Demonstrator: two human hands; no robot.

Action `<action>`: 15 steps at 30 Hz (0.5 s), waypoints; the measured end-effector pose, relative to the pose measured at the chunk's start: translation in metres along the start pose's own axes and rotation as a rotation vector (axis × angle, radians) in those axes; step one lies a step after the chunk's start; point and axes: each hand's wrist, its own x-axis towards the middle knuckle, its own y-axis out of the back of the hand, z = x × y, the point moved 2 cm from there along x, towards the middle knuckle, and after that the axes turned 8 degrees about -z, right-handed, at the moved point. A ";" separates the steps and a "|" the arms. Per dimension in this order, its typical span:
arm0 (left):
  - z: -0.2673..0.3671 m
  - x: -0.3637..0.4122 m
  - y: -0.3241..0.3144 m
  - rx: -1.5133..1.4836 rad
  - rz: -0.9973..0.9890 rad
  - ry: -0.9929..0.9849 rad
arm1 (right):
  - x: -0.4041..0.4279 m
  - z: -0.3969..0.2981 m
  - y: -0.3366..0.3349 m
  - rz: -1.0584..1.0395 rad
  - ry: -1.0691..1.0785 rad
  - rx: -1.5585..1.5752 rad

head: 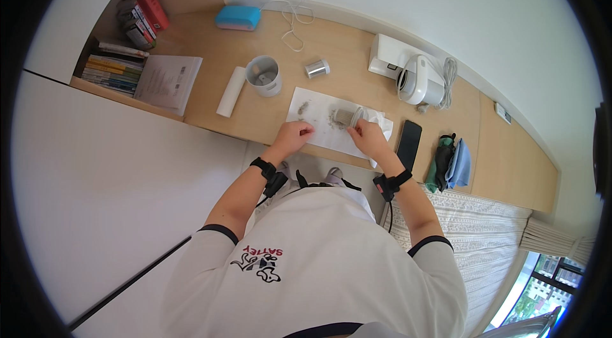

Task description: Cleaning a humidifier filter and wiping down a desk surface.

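My right hand (368, 136) grips the rim end of a pleated filter (344, 116), which lies on its side over white paper (320, 135). Grey dust (333, 120) is scattered around the filter's pleated end, and another patch lies at the paper's upper left. My left hand (296, 136) is at the paper's lower left edge with its fingers curled; whether it pinches something small I cannot tell. Crumpled white tissue (382, 124) lies beside my right hand. Behind the paper are an open grey plastic cup (264, 76) and a small metallic cylinder with white ends (317, 69).
A white roll (231, 92) lies left of the cup. A handheld vacuum cleaner (420, 82) with a coiled cord stands back right. A black phone (409, 145), a folded umbrella (444, 162) and a blue cloth (459, 164) lie to the right. Books (114, 69) and a blue case (238, 18) are left.
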 end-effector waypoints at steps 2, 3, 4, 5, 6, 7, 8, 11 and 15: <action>0.004 0.001 0.000 0.000 0.000 -0.006 | -0.001 0.004 -0.003 -0.017 0.002 -0.016; 0.005 0.001 0.001 0.000 0.005 -0.009 | -0.001 0.003 -0.002 -0.028 -0.020 -0.025; 0.004 0.000 0.001 0.000 0.005 -0.009 | -0.001 0.003 -0.001 -0.038 -0.041 -0.034; 0.002 0.000 0.001 0.016 0.001 -0.008 | -0.003 0.003 -0.002 -0.038 -0.041 -0.034; 0.002 0.000 0.002 0.030 -0.004 -0.008 | -0.005 0.005 -0.004 -0.065 -0.041 0.004; 0.002 0.000 0.001 0.030 -0.004 -0.009 | -0.006 0.006 -0.005 -0.091 -0.041 0.043; 0.002 0.001 0.000 0.016 0.001 -0.011 | -0.006 0.007 -0.005 -0.090 -0.042 0.043; 0.002 0.000 0.000 0.007 0.007 -0.016 | -0.003 0.005 0.002 -0.095 -0.186 0.164; 0.002 0.000 0.001 0.024 0.003 -0.021 | 0.012 0.011 0.010 -0.060 -0.451 0.411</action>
